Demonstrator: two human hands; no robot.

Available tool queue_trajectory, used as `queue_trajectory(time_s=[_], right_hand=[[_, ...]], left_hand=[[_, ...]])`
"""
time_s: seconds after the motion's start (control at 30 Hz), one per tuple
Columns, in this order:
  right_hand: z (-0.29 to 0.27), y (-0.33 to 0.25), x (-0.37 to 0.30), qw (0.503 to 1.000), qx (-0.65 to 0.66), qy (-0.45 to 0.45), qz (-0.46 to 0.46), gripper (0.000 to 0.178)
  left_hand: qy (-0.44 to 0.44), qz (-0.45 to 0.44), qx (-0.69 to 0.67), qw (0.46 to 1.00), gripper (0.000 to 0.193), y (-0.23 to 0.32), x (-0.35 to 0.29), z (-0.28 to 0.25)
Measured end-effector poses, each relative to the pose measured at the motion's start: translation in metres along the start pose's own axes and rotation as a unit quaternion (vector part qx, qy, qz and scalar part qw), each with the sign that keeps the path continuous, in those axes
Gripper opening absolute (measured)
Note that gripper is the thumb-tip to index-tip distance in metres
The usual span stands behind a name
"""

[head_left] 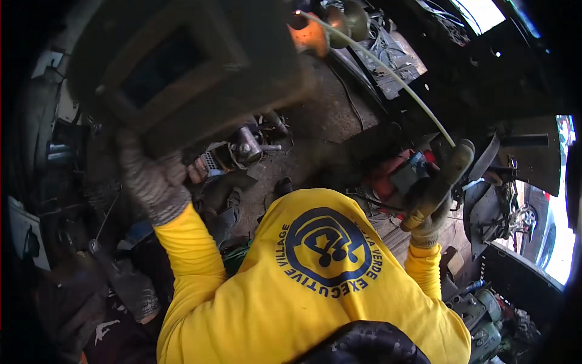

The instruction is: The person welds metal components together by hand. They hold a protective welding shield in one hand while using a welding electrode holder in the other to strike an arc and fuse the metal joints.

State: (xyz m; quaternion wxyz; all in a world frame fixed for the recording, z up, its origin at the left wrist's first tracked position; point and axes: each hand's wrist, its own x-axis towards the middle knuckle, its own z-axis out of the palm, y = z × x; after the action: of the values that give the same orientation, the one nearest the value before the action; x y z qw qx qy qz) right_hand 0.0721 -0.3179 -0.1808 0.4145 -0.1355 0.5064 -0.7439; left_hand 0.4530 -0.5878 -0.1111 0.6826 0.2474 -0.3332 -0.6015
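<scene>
My left hand [153, 182], in a grey knit glove, is closed at the lower edge of a dark welding shield [254, 79] with a small window. The shield is blurred and raised at the upper left; it hides part of my fingers. On the right, my gloved right hand [427, 230] is wrapped around an electrode holder [451, 173]. A long pale welding rod [394, 76] runs from its jaws up and to the left. The rod's far end has a small bright spot beside an orange-glowing piece [310, 37] and round metal discs [356, 21].
A co-worker's gloved hand [142, 303] and dark clothing are at the lower left. A metal tool with a handle [247, 145] lies on the floor ahead. Red equipment [388, 176] sits left of my right hand; green machinery [485, 330] stands lower right. A cable [348, 97] crosses the floor.
</scene>
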Motion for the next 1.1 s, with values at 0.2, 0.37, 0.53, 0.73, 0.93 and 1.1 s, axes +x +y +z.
queue_trajectory(time_s=[0.2, 0.37, 0.53, 0.73, 0.93, 1.1], right_hand=[[0.002, 0.004, -0.009, 0.969, -0.232, 0.000, -0.086, 0.051], [0.007, 0.001, -0.010, 0.951, -0.295, 0.014, -0.090, 0.059], [0.005, 0.004, -0.008, 0.967, -0.244, 0.019, -0.063, 0.060], [0.004, 0.005, -0.006, 0.950, -0.301, 0.004, -0.082, 0.060], [0.001, 0.003, -0.006, 0.946, -0.313, -0.002, -0.088, 0.060], [0.001, 0.006, -0.005, 0.966, -0.250, -0.014, -0.072, 0.056]], left_hand=[[0.076, 0.063, 0.015, 0.995, 0.048, 0.020, 0.022, -0.028], [0.078, 0.032, 0.037, 0.996, 0.050, 0.011, 0.017, -0.028], [0.083, 0.027, 0.054, 0.995, 0.053, 0.007, 0.017, -0.022], [0.100, 0.018, 0.072, 0.992, 0.057, 0.000, 0.009, -0.010], [0.034, 0.065, 0.185, 0.980, 0.058, -0.010, -0.002, 0.021], [-0.020, 0.061, 0.178, 0.982, 0.065, -0.019, -0.009, 0.046]])
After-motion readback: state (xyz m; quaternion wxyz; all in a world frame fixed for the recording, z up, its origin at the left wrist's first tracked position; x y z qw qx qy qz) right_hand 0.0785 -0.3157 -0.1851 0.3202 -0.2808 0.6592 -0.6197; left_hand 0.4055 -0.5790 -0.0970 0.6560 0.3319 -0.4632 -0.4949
